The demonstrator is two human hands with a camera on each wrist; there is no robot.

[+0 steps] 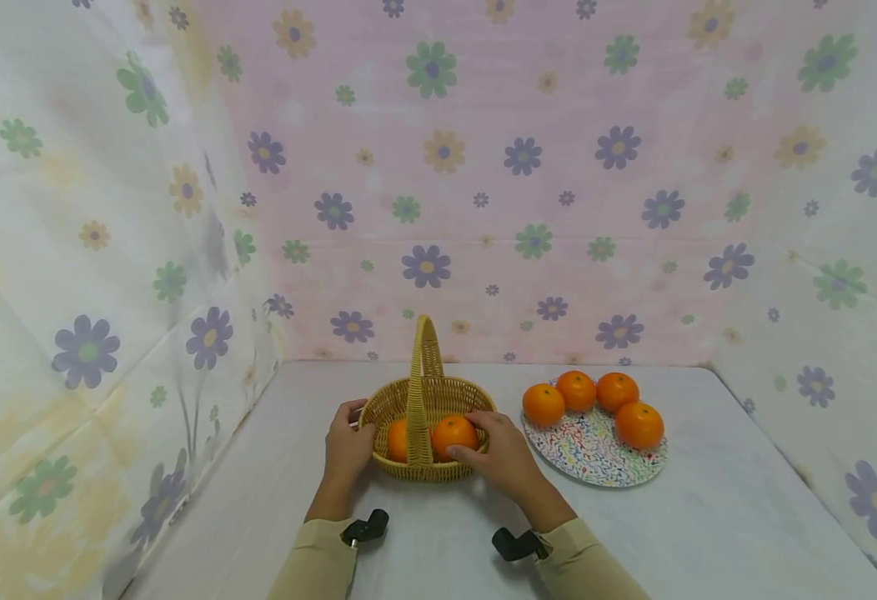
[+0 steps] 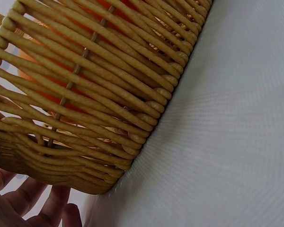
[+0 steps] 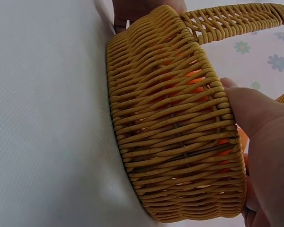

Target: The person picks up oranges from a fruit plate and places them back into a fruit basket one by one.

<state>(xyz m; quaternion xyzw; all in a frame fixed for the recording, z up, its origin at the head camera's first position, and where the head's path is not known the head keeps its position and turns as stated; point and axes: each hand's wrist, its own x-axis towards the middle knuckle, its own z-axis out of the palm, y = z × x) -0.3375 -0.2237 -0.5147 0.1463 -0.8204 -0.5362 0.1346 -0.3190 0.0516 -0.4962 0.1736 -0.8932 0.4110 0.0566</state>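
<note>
Orange peel under the right hand (image 1: 509,454): gripping one orange (image 1: 454,435) between thumb and fingers, just inside the right side of the wicker basket (image 1: 442,473). Not yet let go. Inward or outward move: cannot tell from these views.

With the left hand (image 1: 346,450), grasping the basket by its left rim, thumb over the edge, fingers against the outer weave. Probably steadying it.

Inside the basket, left of the near foot of the tall handle (image 1: 416,383) and partly masked by it: a second orange (image 1: 397,441), free of both hands. Touching the gripped one or apart from it: hidden behind the handle. In both wrist views, only patches of peel through gaps in the weave. Basket upright, base down on the white surface (image 1: 423,542).

Farther out, to the right of the basket and apart from it: a round colour-speckled plate (image 1: 588,458), with four oranges (image 1: 576,392) along its far and right-hand edge. Beyond, flower-printed cloth (image 1: 476,292).

Tally: two in the basket, one of them in hand; four on the plate. Judged by that split, partway through. Counting toward the basket: one settled, one at the point of release, four left. Counting toward the plate: four placed, two left.
</note>
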